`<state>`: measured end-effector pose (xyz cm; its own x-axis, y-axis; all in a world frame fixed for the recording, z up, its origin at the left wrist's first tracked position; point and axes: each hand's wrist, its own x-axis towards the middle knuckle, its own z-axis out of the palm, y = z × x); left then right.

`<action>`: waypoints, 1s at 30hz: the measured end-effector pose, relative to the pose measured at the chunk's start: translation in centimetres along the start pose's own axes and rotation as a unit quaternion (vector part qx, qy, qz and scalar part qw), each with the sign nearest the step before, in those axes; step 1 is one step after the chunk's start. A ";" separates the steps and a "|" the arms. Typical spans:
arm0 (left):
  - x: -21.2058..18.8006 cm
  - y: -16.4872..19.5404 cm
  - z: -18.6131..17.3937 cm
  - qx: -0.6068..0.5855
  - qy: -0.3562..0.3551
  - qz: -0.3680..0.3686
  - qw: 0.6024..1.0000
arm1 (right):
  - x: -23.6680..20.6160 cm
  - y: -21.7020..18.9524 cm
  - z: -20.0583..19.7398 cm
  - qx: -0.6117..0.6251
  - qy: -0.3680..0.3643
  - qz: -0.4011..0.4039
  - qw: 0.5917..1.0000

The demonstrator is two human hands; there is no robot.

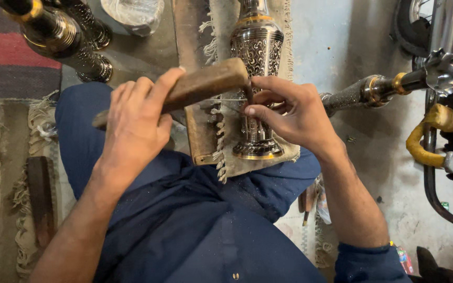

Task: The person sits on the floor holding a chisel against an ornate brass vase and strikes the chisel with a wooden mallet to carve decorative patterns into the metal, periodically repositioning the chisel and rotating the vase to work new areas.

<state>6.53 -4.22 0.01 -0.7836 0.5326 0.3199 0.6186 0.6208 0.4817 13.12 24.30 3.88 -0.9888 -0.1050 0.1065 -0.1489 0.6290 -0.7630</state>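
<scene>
The vase [256,57] lies along a fringed cloth [226,157] on a board [197,131] across your lap, centre of the frame, its base [258,149] toward you and its neck toward the top edge. The wide body up top already carries dense scrolled engraving with a brass band above it; the narrow stem by your fingers looks patterned too, though your hand hides much of it, so how much of that stretch is left cannot be told. By the look of it, the work now sits low on the stem, just above the base.

Your right hand [289,112] is curled over the stem, thumb and forefinger pinching a thin chisel [232,100] that lies nearly level, its tip hidden under the fingers. Your left hand [137,123] is wrapped shut around a wooden mallet [200,86], thumb laid along the top, the block's end poised just above the chisel's butt.

Outward: more engraved vases [64,36] stand at upper left, another [363,93] lies on the floor at right beside a motorbike [446,78], and a wooden block [40,196] rests on the rug at lower left
</scene>
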 end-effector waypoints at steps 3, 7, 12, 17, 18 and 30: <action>0.0 0.0 0.0 -0.329 0.024 -0.081 0.941 | 0.0 0.1 -0.1 0.022 -0.005 0.005 1.000; 0.1 0.3 -0.1 -0.103 0.029 0.007 0.994 | 0.0 -0.1 -0.4 0.002 -0.003 -0.018 1.000; 0.1 0.7 -0.2 0.008 0.019 0.011 1.000 | 0.1 -0.3 -0.5 0.015 -0.006 0.004 1.000; -0.1 0.9 -0.4 -0.084 0.038 -0.016 0.996 | -0.1 -0.2 -0.6 0.021 -0.012 0.013 1.000; -0.1 0.9 -0.4 0.027 0.036 0.031 0.999 | -0.1 -0.1 -0.6 0.018 -0.007 0.007 1.000; 0.1 0.7 0.6 -0.025 0.079 0.049 0.995 | -0.1 0.1 -1.5 0.040 -0.032 -0.011 0.999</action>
<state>6.90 -3.42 -0.10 -0.7210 0.4899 0.4901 0.6923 0.5390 0.4797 13.22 25.50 4.74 -0.9822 -0.1682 0.0842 -0.1657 0.5623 -0.8102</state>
